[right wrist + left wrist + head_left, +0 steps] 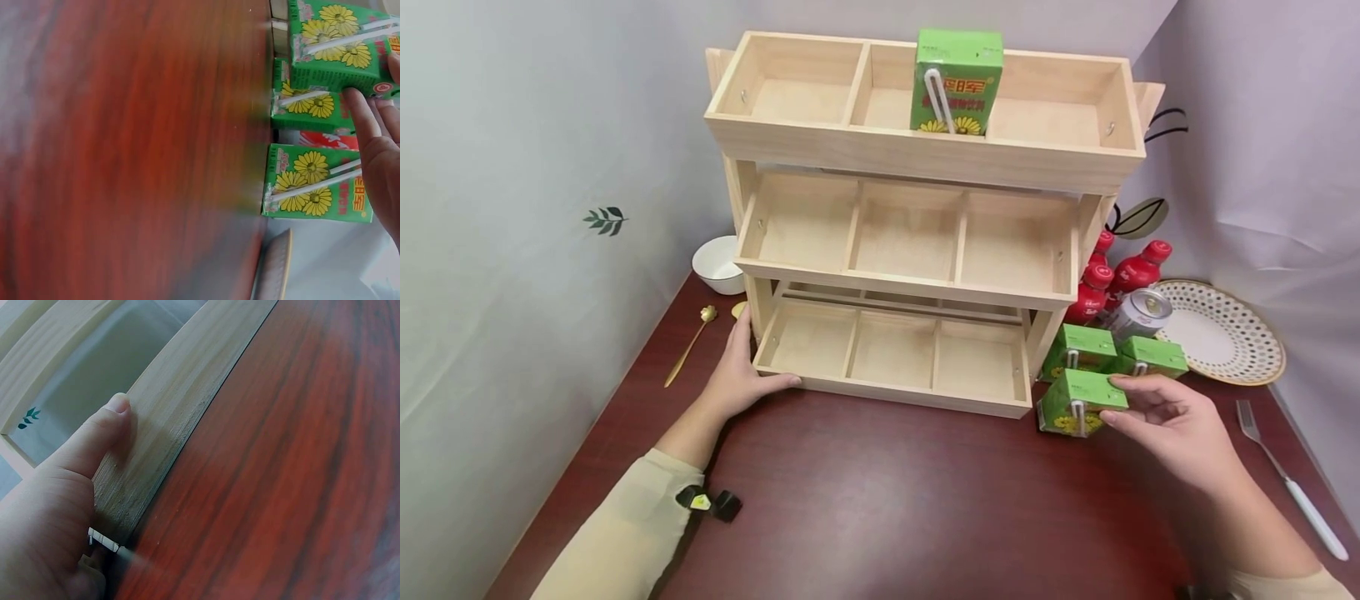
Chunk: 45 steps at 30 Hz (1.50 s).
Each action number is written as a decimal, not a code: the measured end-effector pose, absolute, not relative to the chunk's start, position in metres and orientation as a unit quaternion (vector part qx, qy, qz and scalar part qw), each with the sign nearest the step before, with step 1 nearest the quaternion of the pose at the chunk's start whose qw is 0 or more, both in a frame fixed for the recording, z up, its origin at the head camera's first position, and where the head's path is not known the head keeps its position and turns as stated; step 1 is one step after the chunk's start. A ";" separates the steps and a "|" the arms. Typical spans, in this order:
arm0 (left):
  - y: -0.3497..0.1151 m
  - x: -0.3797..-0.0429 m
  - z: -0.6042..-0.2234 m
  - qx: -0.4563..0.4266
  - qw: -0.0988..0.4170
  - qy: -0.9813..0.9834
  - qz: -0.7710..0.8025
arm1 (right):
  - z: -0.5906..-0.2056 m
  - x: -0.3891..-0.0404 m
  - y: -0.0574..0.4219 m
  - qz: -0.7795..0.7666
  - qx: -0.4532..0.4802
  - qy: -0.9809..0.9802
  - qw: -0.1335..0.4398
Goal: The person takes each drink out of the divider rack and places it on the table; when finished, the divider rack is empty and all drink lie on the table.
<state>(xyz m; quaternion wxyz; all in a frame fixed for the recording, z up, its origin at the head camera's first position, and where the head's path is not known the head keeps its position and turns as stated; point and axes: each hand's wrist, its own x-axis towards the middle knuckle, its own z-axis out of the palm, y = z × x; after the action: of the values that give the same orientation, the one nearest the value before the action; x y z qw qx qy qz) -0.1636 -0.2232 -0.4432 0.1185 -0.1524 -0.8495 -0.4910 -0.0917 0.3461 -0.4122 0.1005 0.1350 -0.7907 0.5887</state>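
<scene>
My left hand [747,382] grips the lower left corner of a three-tier wooden shelf [887,392], thumb along the front board of the bottom tier and fingers round its side. In the left wrist view the thumb [106,428] presses on that board [181,387]. At the shelf's lower right, my right hand [1176,421] holds a green drink carton [1078,408] with a straw on its front, thumb and fingers at its right end. Two like cartons, one [1086,342] left and one [1153,354] right, stand just behind it. Another carton [958,83] stands upright in the top tier's middle compartment.
Red-capped bottles [1138,271] and a silver can [1142,312] stand behind the cartons. A dotted plate [1262,354] and a fork [1285,475] lie at the right. On the left are a white bowl [718,267] and a gold spoon [688,350]. Cloth walls [512,208] border the table.
</scene>
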 end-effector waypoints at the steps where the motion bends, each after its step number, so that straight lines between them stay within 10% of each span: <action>1: -0.223 -0.164 -0.443 -0.152 0.118 -0.849 -0.491 | -0.412 -0.092 0.346 0.586 0.136 -0.792 0.101; 34: -0.223 -0.163 -0.441 -0.153 0.119 -0.849 -0.491 | -0.407 -0.096 0.350 0.567 0.181 -0.802 0.043; 45: -0.222 -0.162 -0.440 -0.152 0.118 -0.848 -0.494 | -0.364 -0.109 0.345 0.513 0.210 -0.820 0.140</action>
<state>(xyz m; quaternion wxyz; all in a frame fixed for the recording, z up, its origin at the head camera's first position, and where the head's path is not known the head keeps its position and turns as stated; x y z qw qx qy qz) -0.1623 -0.2220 -0.4402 0.1179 -0.1517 -0.8480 -0.4939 -0.1089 0.3449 -0.3636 0.1399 0.2096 -0.8203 0.5134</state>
